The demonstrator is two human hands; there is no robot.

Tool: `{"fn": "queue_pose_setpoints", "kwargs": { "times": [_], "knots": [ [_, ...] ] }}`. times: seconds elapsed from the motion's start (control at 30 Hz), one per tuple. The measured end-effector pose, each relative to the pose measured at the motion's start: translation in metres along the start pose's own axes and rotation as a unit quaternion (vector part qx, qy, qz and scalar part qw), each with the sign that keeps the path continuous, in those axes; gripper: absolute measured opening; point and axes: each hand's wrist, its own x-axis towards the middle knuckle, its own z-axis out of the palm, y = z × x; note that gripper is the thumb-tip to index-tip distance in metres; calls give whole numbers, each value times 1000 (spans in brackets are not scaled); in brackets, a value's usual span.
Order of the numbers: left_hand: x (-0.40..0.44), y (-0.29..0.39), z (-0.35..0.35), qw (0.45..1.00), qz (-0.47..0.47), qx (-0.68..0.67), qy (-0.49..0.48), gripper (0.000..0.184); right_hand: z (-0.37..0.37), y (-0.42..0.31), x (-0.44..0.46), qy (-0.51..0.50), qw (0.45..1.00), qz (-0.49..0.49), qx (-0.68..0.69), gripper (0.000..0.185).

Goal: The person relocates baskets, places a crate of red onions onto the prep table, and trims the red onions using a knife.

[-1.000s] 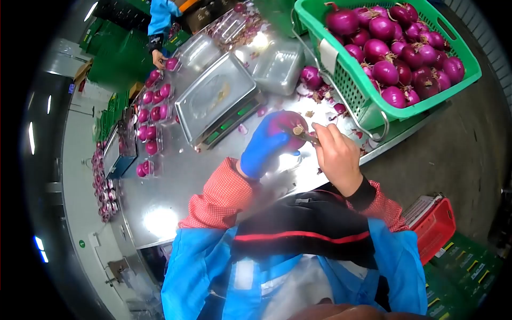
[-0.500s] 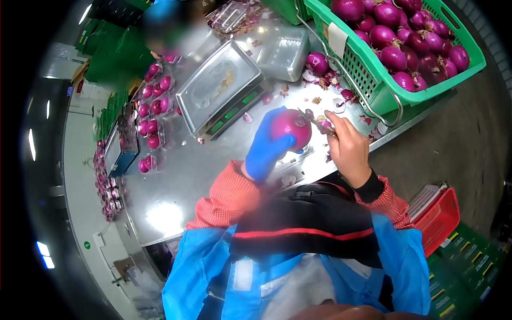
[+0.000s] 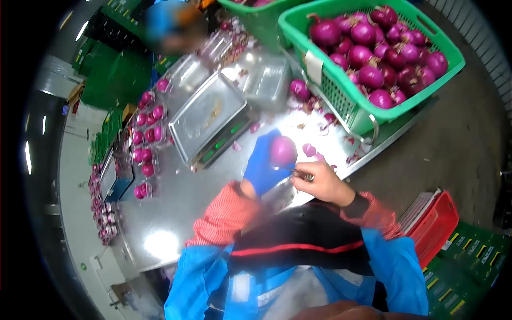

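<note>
In the head view my left hand (image 3: 261,165), in a blue glove, is closed around a red onion (image 3: 284,151) above the steel table. My bare right hand (image 3: 321,182) grips a small knife (image 3: 304,175). Its thin blade points left and lies against or just in front of the onion's lower side; exact contact is blurred. Pieces of purple skin (image 3: 309,150) lie on the table just beyond the onion and knife.
A green crate (image 3: 341,98) heaped with red onions stands at the right edge of the steel table (image 3: 176,213). A scale (image 3: 205,120), clear trays (image 3: 266,80) and packed onions (image 3: 143,156) lie to the left. Another person (image 3: 176,26) is across the table. A red basket (image 3: 437,226) sits at lower right.
My right hand and the knife have moved from the onion's far right side down to its near side. The onion has turned in my left hand. The view has shifted slightly.
</note>
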Motion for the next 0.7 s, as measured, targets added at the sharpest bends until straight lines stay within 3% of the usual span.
{"fn": "queue_pose_setpoints", "kwargs": {
  "times": [0.07,0.1,0.17,0.2,0.23,0.3,0.33,0.37,0.43,0.47,0.57,0.6,0.7],
  "knots": [
    [-2,3,-2,1000,3,17,-22,75,-2,18,-1,85,985,79,131,21],
    [0,9,-4,994,20,89,-52,75,-11,19,-1,111,986,122,6,28],
    [1,9,-6,985,81,118,-98,75,-20,8,-1,98,983,122,-92,43],
    [-2,11,-2,981,115,127,-87,76,-18,24,-1,58,984,159,-59,54],
    [-5,13,5,977,146,137,-75,77,-14,38,-1,70,992,101,-34,51],
    [-9,22,16,993,100,65,-23,82,-13,25,-2,75,993,95,4,49],
    [-13,29,12,997,54,35,-44,85,-17,11,-5,81,971,178,136,43],
    [-18,18,17,995,-39,-71,-50,84,-16,6,-7,85,949,197,231,39],
    [-27,-12,34,932,-221,-280,-65,81,-7,21,-11,129,916,196,326,37],
    [-25,-3,38,895,-186,-399,-77,74,0,24,-12,137,920,181,319,38],
    [-25,6,37,869,-202,-446,-65,69,11,45,-12,163,961,135,176,38],
    [-27,-7,38,886,-193,-416,-64,67,12,50,-12,164,978,99,89,37],
    [-29,-10,32,902,-198,-382,-31,65,8,48,-22,157,976,119,97,32]
  ]
}}
